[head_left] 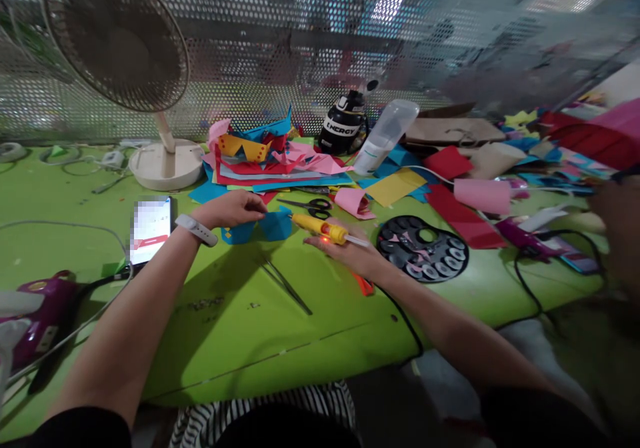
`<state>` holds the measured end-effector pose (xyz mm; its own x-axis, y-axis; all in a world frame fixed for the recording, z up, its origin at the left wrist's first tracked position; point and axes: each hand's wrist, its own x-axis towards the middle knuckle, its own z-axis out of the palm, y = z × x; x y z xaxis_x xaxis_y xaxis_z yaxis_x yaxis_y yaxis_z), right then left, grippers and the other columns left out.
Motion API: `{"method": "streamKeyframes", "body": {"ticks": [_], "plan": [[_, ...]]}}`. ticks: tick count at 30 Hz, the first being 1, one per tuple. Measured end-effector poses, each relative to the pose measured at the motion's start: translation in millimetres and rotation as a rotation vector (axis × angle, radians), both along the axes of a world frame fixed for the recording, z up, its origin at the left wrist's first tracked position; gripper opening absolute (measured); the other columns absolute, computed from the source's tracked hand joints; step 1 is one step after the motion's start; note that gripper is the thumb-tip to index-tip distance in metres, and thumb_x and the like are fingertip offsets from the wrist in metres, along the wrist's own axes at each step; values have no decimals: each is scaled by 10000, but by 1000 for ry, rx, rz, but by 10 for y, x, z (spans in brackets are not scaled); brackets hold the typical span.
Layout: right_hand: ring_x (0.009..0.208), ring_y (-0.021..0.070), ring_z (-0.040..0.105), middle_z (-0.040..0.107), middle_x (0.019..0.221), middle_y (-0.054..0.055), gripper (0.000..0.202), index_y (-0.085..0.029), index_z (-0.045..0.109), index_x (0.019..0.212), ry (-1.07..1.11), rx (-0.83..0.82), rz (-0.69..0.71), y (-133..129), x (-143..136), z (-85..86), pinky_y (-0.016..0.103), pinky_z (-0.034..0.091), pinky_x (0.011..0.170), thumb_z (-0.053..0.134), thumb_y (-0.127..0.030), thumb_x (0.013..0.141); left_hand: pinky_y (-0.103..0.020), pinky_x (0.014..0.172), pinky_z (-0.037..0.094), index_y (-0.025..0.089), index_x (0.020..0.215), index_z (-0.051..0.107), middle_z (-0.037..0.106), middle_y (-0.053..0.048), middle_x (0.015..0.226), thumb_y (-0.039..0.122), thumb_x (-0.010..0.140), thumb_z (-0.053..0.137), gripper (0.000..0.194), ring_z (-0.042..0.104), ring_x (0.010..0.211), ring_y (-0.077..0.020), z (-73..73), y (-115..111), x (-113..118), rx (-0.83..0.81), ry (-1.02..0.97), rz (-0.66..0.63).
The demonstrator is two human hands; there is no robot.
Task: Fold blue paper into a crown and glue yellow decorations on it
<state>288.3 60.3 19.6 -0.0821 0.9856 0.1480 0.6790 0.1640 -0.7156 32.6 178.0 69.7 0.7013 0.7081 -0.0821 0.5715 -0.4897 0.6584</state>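
My left hand [237, 209] pinches the top edge of a blue paper cut-out [277, 227], shaped like a mask and marked with small yellow diamonds at its left. In my right hand [345, 248] is a yellow hot glue gun [316, 225] with a lit red light and a pale glue stick at its back. Its nozzle points left, close to the cut-out's right end; whether they touch I cannot tell. Tweezers [286, 287] lie on the green table in front. Black-handled scissors [317, 209] rest just behind the glue gun.
A black palette [453, 271] holding small pieces is at the right. Behind are stacked coloured papers [235, 176], a black bottle [341, 125] and a clear bottle [385, 138]. A phone [150, 228] and fan [167, 161] stand left. Another person's arm [617, 228] shows at far right.
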Motion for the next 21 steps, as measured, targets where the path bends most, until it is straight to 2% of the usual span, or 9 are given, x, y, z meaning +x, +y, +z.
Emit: {"method": "streamKeyframes", "body": {"ticks": [8, 13, 15, 17, 19, 21], "plan": [[545, 142, 442, 481, 613, -26, 409, -241, 474, 712, -54, 15, 1, -23, -9, 22, 279, 349, 477, 608, -613, 817, -259, 729, 474, 219, 890, 723, 745, -30, 901, 348, 740, 620, 223, 653, 839, -193, -16, 4, -14, -3, 19, -1], [573, 136, 475, 499, 638, -26, 372, -228, 479, 724, -135, 47, 143, -114, 40, 191, 266, 350, 517, 600, -560, 842, -273, 743, 475, 208, 985, 716, 745, -49, 968, 409, 755, 611, 323, 655, 870, -206, -60, -4, 11, 27, 16, -16], [584, 136, 490, 535, 667, -21, 341, -218, 526, 777, -167, 91, 162, -173, 141, 278, 264, 360, 537, 613, -542, 835, -282, 763, 474, 209, 971, 719, 745, -50, 968, 406, 757, 606, 312, 655, 874, -209, -76, 4, 18, 33, 15, -22], [575, 138, 490, 562, 681, -10, 354, -206, 557, 819, -223, 146, 112, -244, 317, 336, 267, 364, 542, 623, -553, 817, -284, 783, 471, 213, 951, 719, 744, -46, 974, 394, 756, 604, 290, 654, 889, -208, -87, 23, 13, 27, 11, -34], [591, 153, 518, 605, 726, 16, 399, -198, 581, 846, -291, 162, 29, -324, 569, 341, 279, 388, 566, 634, -589, 784, -275, 780, 468, 220, 924, 717, 743, -36, 949, 389, 745, 615, 267, 651, 883, -203, -95, 51, -6, 14, 6, -47], [621, 176, 557, 644, 773, 44, 436, -200, 595, 877, -329, 154, -111, -405, 873, 284, 296, 422, 598, 638, -617, 755, -260, 762, 466, 229, 894, 711, 740, -21, 910, 388, 734, 624, 242, 645, 860, -193, -99, 76, -32, 1, 8, -63]]}}
